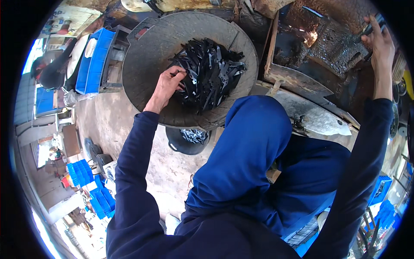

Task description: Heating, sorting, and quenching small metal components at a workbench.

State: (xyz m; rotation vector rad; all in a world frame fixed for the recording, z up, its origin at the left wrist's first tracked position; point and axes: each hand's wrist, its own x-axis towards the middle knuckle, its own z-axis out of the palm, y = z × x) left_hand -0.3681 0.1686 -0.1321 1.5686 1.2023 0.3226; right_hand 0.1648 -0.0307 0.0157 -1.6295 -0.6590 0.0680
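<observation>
Left hand (166, 84) reaches into a heap of flat black metal blanks (209, 73) at the centre of a round grey pan (142, 73), fingers closing on one; right hand (379, 41) grips a dark piece at the rusty press (332, 45); most blanks remain, seemingly unprocessed.

Head camera looks steeply down, close overhead.

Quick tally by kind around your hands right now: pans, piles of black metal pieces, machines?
Large round pan: 1
Small dark bowl on the floor: 1
Heaps of black flat metal pieces: 1, under the left hand; single pieces too many to count
Rusty machine, right hand on it: 1
Total: 4
</observation>
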